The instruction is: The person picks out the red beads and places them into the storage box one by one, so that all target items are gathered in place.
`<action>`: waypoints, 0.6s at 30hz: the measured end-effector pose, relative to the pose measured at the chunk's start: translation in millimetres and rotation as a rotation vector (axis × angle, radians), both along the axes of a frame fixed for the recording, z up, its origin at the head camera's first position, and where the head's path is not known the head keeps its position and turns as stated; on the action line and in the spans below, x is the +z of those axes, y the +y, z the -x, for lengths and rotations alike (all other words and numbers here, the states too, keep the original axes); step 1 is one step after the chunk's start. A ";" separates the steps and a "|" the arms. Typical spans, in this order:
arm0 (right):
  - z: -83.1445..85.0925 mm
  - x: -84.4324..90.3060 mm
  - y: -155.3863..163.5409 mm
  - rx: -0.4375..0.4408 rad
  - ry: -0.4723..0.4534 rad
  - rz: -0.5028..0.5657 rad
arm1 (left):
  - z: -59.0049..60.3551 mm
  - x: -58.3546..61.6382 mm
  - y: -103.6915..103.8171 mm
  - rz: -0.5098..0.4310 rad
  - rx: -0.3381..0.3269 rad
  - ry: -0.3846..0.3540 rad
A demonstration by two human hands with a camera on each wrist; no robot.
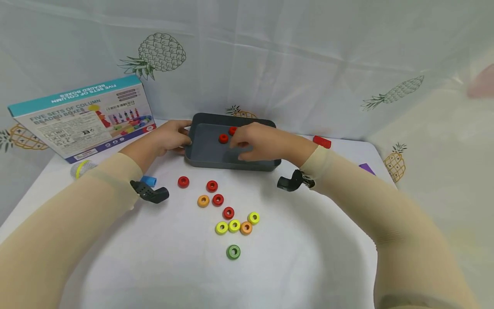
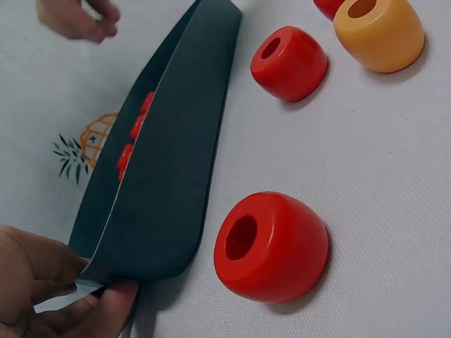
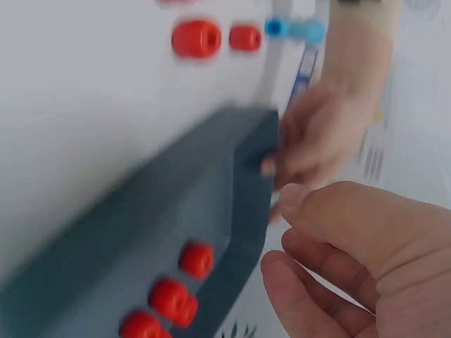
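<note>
A dark grey tray lies at the back of the table with several red beads inside. My left hand grips the tray's left end, fingers and thumb on either side of its wall in the left wrist view. Over the tray's right half hovers my right hand; its fingers are loosely bent with nothing between them in the right wrist view. In front of the tray, several red beads sit on the white cloth, along with orange beads, yellow beads and one green bead.
A cardboard toy box leans at the back left. Under the left forearm are a blue piece and a grey mesh item with a yellow band. A red piece and a purple piece lie to the right.
</note>
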State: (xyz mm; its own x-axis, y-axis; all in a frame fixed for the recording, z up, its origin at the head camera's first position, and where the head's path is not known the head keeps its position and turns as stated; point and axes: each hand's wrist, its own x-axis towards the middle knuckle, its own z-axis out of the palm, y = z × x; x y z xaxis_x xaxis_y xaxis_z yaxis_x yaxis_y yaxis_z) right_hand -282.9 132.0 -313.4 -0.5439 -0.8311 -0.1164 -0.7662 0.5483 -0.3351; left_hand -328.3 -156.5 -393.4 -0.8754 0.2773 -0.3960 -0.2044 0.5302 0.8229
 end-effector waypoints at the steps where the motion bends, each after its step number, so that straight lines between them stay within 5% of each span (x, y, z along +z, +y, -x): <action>1: -6.1 -0.9 -1.4 0.014 -0.020 0.007 | 0.0 0.2 0.2 0.000 -0.001 0.001; 12: -62.9 -35.4 -11.8 0.089 -0.187 0.000 | -0.1 0.7 1.7 0.013 -0.001 0.016; 18: -85.6 -55.9 -18.5 0.113 -0.181 -0.063 | -1.6 0.3 1.8 0.025 0.000 0.021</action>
